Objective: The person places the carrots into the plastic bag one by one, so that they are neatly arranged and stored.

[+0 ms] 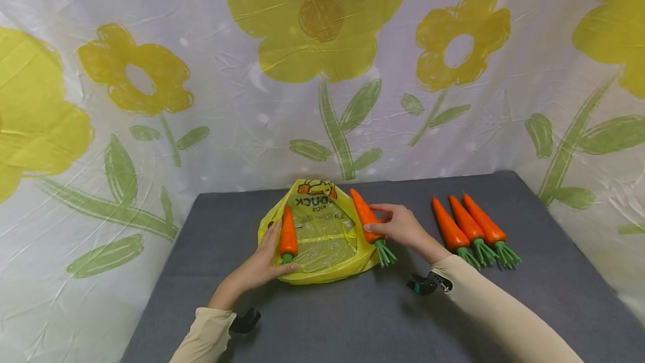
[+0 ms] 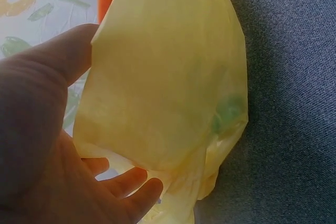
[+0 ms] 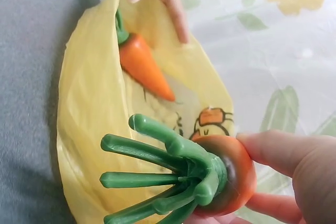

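A yellow plastic bag point(image 1: 322, 276) with a printed duck lies with its mouth spread wide on the dark grey table. At its left rim, my left hand point(image 1: 262, 256) grips the plastic, thumb point(image 2: 79, 51) at the edge and fingers curled below. Inside the bag, beside that hand, lies one orange carrot point(image 1: 289, 234), its green stem partly hidden. My right hand point(image 1: 398, 224) pinches another carrot point(image 1: 364, 212) at the bag's right rim, its tip pointing away and its green stems point(image 3: 157, 179) toward me.
Three more carrots point(image 1: 471, 226) lie side by side on the table point(image 1: 342, 324), to the right of my right hand. A white flowered curtain point(image 1: 227, 128) hangs behind and along the sides. Each wrist wears a black band point(image 1: 428, 283).
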`<state>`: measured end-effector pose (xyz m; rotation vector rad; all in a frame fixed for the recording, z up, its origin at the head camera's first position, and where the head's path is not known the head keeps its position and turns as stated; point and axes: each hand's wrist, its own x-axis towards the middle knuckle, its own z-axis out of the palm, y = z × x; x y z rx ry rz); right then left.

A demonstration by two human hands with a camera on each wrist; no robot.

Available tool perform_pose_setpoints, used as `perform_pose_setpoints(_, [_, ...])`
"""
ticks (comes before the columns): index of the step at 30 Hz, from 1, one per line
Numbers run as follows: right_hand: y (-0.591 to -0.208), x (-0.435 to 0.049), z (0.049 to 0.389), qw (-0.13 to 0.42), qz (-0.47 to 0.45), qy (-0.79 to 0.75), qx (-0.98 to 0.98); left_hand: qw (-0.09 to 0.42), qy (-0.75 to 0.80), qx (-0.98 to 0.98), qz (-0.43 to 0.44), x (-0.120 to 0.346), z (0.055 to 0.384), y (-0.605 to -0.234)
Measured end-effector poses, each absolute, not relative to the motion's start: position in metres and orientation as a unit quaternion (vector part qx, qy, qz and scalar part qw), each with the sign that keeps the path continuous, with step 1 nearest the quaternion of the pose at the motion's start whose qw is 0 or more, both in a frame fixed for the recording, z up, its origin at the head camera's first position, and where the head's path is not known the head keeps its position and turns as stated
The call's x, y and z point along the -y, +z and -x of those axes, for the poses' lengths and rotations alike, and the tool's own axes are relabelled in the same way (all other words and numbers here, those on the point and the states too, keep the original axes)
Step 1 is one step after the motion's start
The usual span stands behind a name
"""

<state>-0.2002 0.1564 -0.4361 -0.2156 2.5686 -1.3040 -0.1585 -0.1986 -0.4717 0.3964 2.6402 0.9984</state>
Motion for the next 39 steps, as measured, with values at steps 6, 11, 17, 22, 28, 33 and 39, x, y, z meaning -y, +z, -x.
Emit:
perform_pose_setpoints(6, [-0.436,-0.145,0.201,0.125,0.084,-0.456,-0.877,0.150,0.348,-0.916,-0.135,0.198,0.158,-0.471])
perform_pose_setpoints(11, [-0.435,-0.137,0.200,0.124,0.090,-0.462,-0.873,0.150,0.346,-0.916,-0.135,0.198,0.158,-0.472])
perform_pose_setpoints(17, [-0.433,-0.128,0.200,0.135,0.078,-0.477,-0.865,0.146,0.347,-0.916,-0.138,0.198,0.158,-0.472])
perform_pose_setpoints(22, [-0.432,-0.121,0.201,0.150,0.065,-0.489,-0.857,0.146,0.350,-0.914,-0.147,0.198,0.159,-0.472])
perform_pose_setpoints(28, [-0.431,-0.115,0.205,0.163,0.066,-0.495,-0.851,0.142,0.348,-0.914,-0.153,0.198,0.159,-0.473])
perform_pose_setpoints(33, [-0.431,-0.108,0.209,0.181,0.072,-0.503,-0.842,0.139,0.350,-0.913,-0.154,0.199,0.159,-0.473])
perform_pose_setpoints(39, [-0.431,-0.095,0.211,0.199,0.056,-0.518,-0.830,0.141,0.352,-0.912,-0.155,0.199,0.160,-0.474])
